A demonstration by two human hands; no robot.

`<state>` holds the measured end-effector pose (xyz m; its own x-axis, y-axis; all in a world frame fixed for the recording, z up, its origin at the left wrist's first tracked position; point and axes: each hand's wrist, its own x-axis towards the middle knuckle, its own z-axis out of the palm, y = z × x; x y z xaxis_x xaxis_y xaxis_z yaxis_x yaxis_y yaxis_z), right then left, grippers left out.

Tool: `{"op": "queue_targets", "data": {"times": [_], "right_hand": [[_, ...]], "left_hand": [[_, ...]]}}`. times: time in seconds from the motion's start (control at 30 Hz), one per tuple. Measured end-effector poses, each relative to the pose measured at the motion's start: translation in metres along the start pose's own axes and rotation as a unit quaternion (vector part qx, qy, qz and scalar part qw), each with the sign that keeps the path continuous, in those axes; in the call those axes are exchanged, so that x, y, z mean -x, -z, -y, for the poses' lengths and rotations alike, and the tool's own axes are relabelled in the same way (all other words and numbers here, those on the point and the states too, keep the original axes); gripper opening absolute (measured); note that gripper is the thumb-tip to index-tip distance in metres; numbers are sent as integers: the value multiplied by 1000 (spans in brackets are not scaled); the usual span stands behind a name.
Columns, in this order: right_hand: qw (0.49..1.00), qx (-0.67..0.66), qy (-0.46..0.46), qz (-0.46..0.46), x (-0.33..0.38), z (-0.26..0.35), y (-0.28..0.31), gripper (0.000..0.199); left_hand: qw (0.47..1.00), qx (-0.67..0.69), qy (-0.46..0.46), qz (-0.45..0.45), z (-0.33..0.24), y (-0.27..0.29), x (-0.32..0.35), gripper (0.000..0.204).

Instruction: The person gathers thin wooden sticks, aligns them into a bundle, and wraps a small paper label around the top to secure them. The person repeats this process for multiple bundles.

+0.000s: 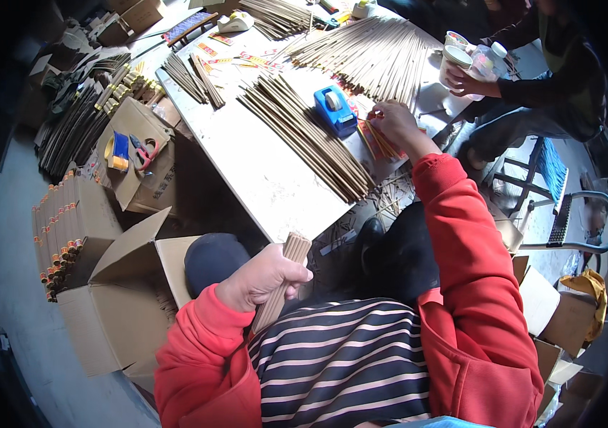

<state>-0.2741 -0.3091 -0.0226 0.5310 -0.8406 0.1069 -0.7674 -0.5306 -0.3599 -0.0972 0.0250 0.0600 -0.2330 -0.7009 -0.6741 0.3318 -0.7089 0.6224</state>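
Observation:
My left hand is wrapped round an upright bundle of brown incense sticks, held in front of my striped shirt just off the table's near corner. My right hand reaches over the table's right side, fingers drawn together above a stack of red and yellow paper labels. Whatever sits between those fingertips is too small to make out. Left of this hand stands a blue tape dispenser with a roll of tape. A long row of loose incense sticks lies beside the dispenser.
More sticks fan out across the far table. Open cardboard boxes stand at my left, one carton bearing scissors and tape. Labelled stick bundles are piled there. At right, another person's hand holds a tub near a folding stool.

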Motion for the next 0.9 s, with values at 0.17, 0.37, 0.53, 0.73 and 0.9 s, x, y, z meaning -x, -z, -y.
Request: {"op": "queue_targets", "data": {"times": [0.17,0.37,0.53,0.73,0.9], "right_hand": [[998,-28,2,53,-12,-6,4,29],[991,-133,-28,3,-12,-13,-4,18],[992,9,49,-117,-10,-14,2,22],[999,23,-10,47,15,40,14,28],[997,-67,-36,-1,15,32,-7,23]], "left_hand": [[999,35,20,-9,-1,9,-12,9],[999,40,24,1,-3,11,-18,9],[998,47,31,0,-5,11,-18,9],[998,47,32,23,-1,18,-23,12],[998,55,25,14,-1,18,-19,14]]}}
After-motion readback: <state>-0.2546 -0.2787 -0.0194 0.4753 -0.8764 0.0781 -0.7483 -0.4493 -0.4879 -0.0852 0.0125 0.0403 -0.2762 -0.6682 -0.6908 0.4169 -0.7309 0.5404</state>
